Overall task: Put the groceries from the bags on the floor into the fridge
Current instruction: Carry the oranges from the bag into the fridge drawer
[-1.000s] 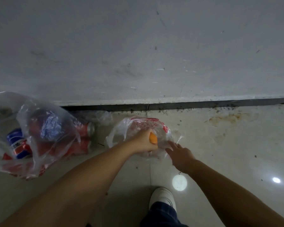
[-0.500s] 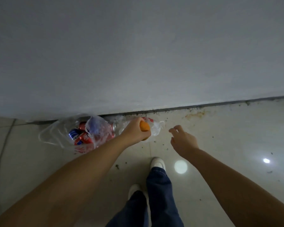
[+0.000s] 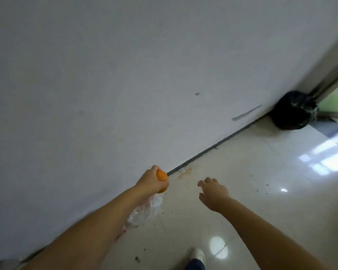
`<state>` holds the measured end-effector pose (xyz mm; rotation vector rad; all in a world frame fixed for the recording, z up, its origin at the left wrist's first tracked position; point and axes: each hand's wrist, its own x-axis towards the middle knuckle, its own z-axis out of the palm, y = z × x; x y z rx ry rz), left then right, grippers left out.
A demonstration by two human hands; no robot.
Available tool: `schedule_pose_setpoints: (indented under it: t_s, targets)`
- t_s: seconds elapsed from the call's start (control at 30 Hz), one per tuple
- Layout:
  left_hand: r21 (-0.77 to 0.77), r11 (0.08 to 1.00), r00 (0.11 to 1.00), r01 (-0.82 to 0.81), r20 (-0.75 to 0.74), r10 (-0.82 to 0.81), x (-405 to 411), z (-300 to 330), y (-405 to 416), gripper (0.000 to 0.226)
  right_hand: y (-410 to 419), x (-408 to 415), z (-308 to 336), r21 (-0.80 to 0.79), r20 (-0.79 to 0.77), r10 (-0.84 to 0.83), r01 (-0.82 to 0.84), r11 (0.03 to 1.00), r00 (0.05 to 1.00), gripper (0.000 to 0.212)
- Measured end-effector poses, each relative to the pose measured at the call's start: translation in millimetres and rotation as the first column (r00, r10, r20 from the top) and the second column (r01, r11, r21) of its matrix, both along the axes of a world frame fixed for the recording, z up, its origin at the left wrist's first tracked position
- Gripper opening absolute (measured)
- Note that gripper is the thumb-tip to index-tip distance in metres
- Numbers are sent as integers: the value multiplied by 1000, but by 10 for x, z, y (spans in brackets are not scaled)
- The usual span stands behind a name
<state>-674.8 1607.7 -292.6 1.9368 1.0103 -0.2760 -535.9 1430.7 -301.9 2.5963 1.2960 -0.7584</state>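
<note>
My left hand (image 3: 152, 181) grips a round orange fruit (image 3: 162, 175), held out in front of me above the floor near the wall. Below my left forearm a clear plastic bag (image 3: 144, 210) lies crumpled on the tiled floor by the wall's foot; my arm hides most of it. My right hand (image 3: 213, 192) hangs in the air to the right of the orange, fingers loosely spread and holding nothing. No fridge is in view.
A grey-white wall (image 3: 125, 84) fills the upper left. A black rubbish bag (image 3: 293, 111) sits in the far corner beside a door frame (image 3: 332, 82). The glossy tiled floor (image 3: 261, 182) carries dirt specks and light reflections. My shoe (image 3: 197, 254) shows at the bottom.
My view has swung up and to the right, away from the bags. The left hand has lifted the orange clear of the bag. The bag with cans has gone out of sight.
</note>
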Motion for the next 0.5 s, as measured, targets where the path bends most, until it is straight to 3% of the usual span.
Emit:
schedule_pose_setpoints:
  t_s: [0.13,0.27,0.5]
  targets:
    - [63,942,940,331,65,-334,647,422,-692,42,-927,117,494,82,72,-218,212,974,973,41]
    - [127,810,801,573,124,-586,1194,724,-1783,46,-2256,55,819,171,156,-498,474,864,853,44]
    - [202,413,383,888,173,-907,1202,974,-4489,52,-4888,-960,1107,224,236,-841,815,534,486,43]
